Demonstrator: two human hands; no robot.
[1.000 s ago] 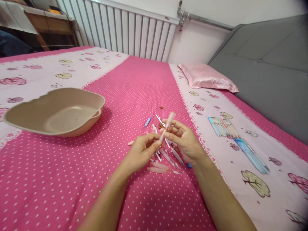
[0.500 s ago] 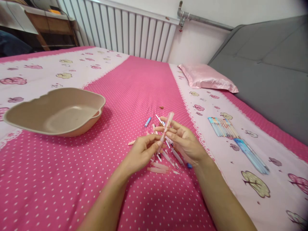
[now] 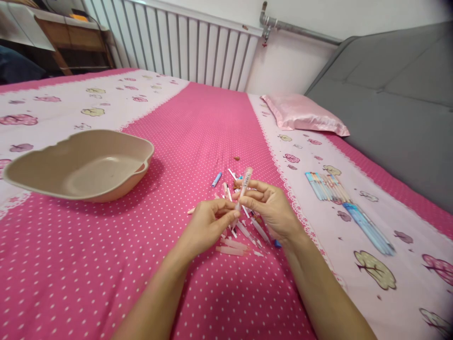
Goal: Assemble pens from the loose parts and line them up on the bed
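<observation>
Dotted bedding (image 3: 205, 302) fills the head view. Above loose pens (image 3: 230, 250), the held pen (image 3: 246, 182) sits between both hands, its long axis slanting from near left to far right. The left hand (image 3: 207, 226) pinches its near end; the right hand (image 3: 274, 208) holds it farther up, between thumb and fingers.

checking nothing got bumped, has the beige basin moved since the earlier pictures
No, the beige basin keeps its place on the bedspread, judged against the white radiator.
</observation>
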